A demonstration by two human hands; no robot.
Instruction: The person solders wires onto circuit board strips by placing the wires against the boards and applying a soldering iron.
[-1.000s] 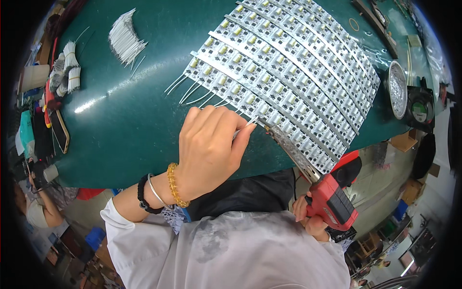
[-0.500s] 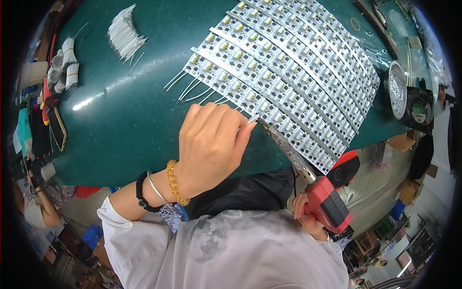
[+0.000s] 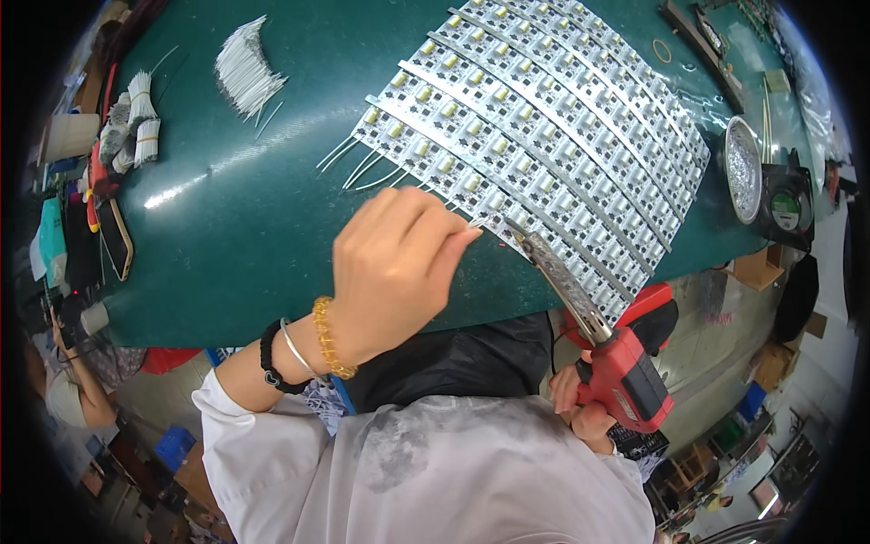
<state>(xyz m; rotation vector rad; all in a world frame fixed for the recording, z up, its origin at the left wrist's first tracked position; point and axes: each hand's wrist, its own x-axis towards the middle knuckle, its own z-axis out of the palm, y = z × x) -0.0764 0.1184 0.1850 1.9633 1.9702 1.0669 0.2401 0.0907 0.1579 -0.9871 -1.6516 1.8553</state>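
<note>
A large panel of small white circuit boards (image 3: 507, 136) with yellowish LEDs lies on the green table, crossed by metal strips. My left hand (image 3: 394, 258) is closed in a pinch at the panel's near edge, holding a thin white wire (image 3: 475, 224). More white wires (image 3: 362, 170) stick out from that edge, farther left. My right hand (image 3: 580, 403) grips a red soldering gun (image 3: 625, 381) by its handle, below the table edge. The gun's tip (image 3: 515, 228) is over the panel's edge, just right of the pinched wire, with a small gap from my fingertips.
Loose white wires (image 3: 246, 68) form a pile at the far left, near bundled wires (image 3: 143, 113). A phone (image 3: 115, 238) lies by the left edge. On the right are a round metal dish (image 3: 743, 170) and a black fan (image 3: 787, 208).
The soldering gun has drawn back slightly to the right, its tip leaving my left fingertips. My left hand stays pinched at nearly the same place. The view has shifted a little.
</note>
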